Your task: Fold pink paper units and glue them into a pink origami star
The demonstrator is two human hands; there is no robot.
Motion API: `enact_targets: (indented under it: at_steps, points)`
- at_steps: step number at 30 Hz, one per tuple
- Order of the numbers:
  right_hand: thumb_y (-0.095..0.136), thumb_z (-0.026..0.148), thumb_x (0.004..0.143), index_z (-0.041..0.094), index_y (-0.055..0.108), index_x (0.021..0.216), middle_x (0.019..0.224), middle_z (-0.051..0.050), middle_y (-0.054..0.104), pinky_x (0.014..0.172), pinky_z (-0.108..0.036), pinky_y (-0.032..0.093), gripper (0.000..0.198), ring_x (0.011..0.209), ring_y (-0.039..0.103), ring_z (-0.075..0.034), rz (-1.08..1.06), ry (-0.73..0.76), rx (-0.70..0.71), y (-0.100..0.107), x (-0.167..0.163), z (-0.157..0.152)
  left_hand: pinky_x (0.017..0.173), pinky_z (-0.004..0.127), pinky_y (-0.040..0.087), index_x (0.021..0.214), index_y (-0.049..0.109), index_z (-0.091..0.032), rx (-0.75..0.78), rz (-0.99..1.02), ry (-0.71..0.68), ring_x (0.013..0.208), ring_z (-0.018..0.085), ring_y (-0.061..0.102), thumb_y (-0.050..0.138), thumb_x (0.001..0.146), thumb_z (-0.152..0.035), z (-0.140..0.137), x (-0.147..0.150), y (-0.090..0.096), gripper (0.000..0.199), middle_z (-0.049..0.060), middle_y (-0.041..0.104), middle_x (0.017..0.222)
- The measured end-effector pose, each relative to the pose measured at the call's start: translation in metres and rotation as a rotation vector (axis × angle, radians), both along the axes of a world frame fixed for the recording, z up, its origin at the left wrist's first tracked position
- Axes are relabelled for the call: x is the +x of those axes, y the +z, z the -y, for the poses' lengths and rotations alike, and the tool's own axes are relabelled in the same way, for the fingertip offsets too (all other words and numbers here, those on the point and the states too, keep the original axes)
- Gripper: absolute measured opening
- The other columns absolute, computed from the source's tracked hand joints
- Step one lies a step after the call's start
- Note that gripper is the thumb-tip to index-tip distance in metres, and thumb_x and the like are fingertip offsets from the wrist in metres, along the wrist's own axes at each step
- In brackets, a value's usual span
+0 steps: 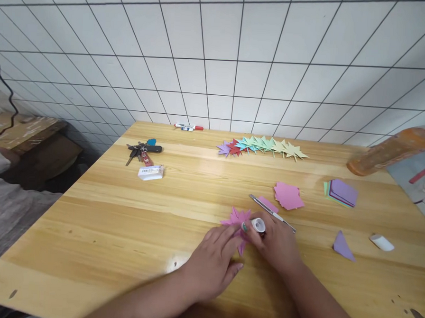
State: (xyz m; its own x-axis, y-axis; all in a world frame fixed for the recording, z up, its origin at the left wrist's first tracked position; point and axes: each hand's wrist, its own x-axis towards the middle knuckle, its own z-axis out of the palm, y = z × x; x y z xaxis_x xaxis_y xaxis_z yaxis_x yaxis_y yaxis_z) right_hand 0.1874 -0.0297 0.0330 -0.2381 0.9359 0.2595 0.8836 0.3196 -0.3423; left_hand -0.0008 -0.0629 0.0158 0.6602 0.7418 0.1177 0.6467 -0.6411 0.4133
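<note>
We can read no words, brands or numbers here. On the small white packet (151, 173) beside the keys (140, 151), we make out what looks like a barcode, a block of fine dark lines with print too small for us to decipher. Along the white barrel of the marker (186, 126) we see dark marks, yet no character comes clear to us. The red tag (147, 159) by the keys bears a pale mark we cannot identify

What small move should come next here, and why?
Probably rub the white tube, seemingly a glue stick, along the pink paper leaf: the right hand grips it over the leaf, and the left hand rests on the paper.
</note>
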Motion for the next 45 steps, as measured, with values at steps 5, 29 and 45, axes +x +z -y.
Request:
enact_targets:
  at_steps: [5, 29, 45]
  points:
    - [0.046, 0.036, 0.086, 0.022, 0.054, 0.077, 0.066, 0.000, 0.063, 0.055, -0.026, 0.035, 0.019, 0.061, 0.058, -0.016, -0.027, 0.010, -0.053, 0.0011, 0.0017, -0.0016, 0.104, 0.045, 0.024, 0.128, 0.043, -0.023, -0.027, -0.035, -0.056, 0.118, 0.026, 0.039, 0.045, 0.085, -0.047, -0.0032, 0.0012, 0.0074, 0.049, 0.006, 0.049, 0.127]
    - [0.045, 0.039, 0.087, 0.022, 0.054, 0.078, 0.068, 0.000, 0.062, 0.056, -0.026, 0.035, 0.021, 0.062, 0.058, -0.017, -0.023, 0.013, -0.075, 0.0041, 0.0007, -0.0024, 0.108, 0.047, 0.014, 0.126, 0.045, -0.025, 0.056, -0.122, -0.072, 0.127, 0.024, 0.032, 0.036, 0.090, -0.044, -0.0005, 0.0005, 0.0008, 0.042, 0.004, 0.041, 0.137]
    - [0.046, 0.040, 0.086, 0.022, 0.055, 0.078, 0.068, -0.001, 0.065, 0.054, -0.027, 0.034, 0.022, 0.061, 0.059, -0.018, 0.031, -0.019, 0.018, -0.0052, 0.0078, -0.0008, 0.111, 0.048, 0.006, 0.129, 0.043, -0.023, 0.058, -0.177, -0.060, 0.129, 0.024, 0.031, 0.031, 0.088, -0.053, 0.0037, 0.0032, 0.0038, 0.052, 0.005, 0.039, 0.138]
